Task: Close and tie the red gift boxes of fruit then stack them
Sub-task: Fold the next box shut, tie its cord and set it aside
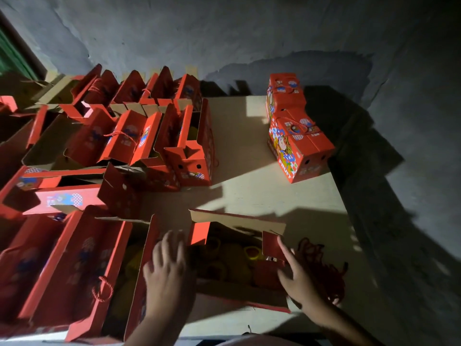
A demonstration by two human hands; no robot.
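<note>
Table, pale top, set against a grey wall. Its left half is crowded with open boxes, red, flaps standing up, cord handles hanging loose; contents mostly in shadow, though yellow shows inside the near one beside my left arm.

Far right corner: two closed boxes, one behind the other and touching. The nearer reads "FRUIT" down its front corner, with cartoon figures and checker print on the side; two round holes in its end panel. Other small print too blurred to read.

Directly before me, one open box, lid flaps spread. Inside, round yellow fruit, several, dim.

My left hand lies flat on that box's left flap, fingers spread and straight. My right hand is at the right end, fingers extended against the small red end flap, not curled round it. A tangle of red cord lies just right of the box.

Bare tabletop in the middle, between the open rows and the closed pair. The table's right edge runs close past the cord.
</note>
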